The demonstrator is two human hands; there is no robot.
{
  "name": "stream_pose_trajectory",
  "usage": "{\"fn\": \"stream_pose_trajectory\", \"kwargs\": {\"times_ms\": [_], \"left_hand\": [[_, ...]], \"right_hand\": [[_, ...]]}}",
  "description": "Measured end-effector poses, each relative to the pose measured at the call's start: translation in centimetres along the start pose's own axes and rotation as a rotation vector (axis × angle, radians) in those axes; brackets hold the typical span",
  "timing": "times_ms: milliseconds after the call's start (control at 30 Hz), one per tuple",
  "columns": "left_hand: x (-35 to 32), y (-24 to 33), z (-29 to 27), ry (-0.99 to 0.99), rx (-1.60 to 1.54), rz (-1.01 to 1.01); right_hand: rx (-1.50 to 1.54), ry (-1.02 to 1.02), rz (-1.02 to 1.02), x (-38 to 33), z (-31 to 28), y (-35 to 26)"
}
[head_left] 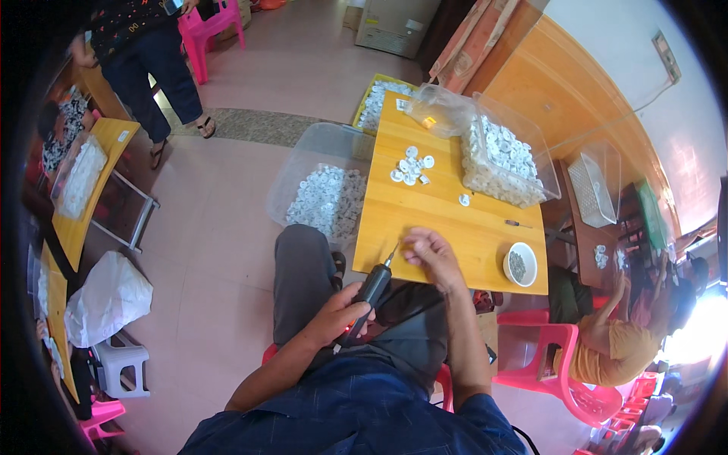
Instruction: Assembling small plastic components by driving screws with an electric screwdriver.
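My left hand (340,317) is wrapped round a black electric screwdriver (371,288), held over my lap with its thin bit pointing up and away from me. A small red light glows near its lower end. Beside the bit, above the near edge of the yellow wooden table (432,208), my right hand (432,256) has its fingertips curled together; anything in them is too small to make out. On the table lie a group of round white plastic parts (410,168) and a single white part (464,199). A white bowl (532,276) holds many small grey metal pieces.
A clear bin (550,182) full of white parts stands at the table's far right, next to a clear bag (442,114). A small screwdriver (518,224) lies near the right edge. Another clear bin (284,186) sits left of the table. People are at both sides.
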State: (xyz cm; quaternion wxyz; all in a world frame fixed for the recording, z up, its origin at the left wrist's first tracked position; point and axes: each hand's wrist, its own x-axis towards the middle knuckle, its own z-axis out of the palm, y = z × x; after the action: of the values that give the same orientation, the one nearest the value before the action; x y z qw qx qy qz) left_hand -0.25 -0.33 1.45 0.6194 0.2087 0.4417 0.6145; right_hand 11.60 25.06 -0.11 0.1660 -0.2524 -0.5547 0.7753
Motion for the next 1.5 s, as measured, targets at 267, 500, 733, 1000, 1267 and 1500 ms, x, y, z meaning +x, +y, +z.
{"fn": "stream_pose_trajectory", "kwargs": {"times_ms": [267,500,733,1000,1267,1500], "left_hand": [[0.0,0.3,-0.1,0.026,0.028,-0.037],[-0.1,0.4,0.2,0.035,0.075,-0.041],[0.2,-0.4,-0.3,0.014,0.029,-0.027],[-0.1,0.1,0.1,0.039,0.075,-0.001],[0.1,-0.1,0.2,0.021,0.108,0.030],[0.1,-0.3,0.3,0.022,0.065,0.026]], "right_hand": [[-0.986,0.620,-0.464,5.3,-7.3,-2.3],[-1.314,0.685,-0.566,8.1,-9.6,-2.8],[-1.395,0.700,-0.610,9.0,-10.9,-1.7],[0.057,0.394,-0.274,4.1,-6.2,-0.7],[0.218,0.281,-0.183,1.8,-2.6,1.0],[0.218,0.257,-0.202,1.4,-2.5,2.0]]}}
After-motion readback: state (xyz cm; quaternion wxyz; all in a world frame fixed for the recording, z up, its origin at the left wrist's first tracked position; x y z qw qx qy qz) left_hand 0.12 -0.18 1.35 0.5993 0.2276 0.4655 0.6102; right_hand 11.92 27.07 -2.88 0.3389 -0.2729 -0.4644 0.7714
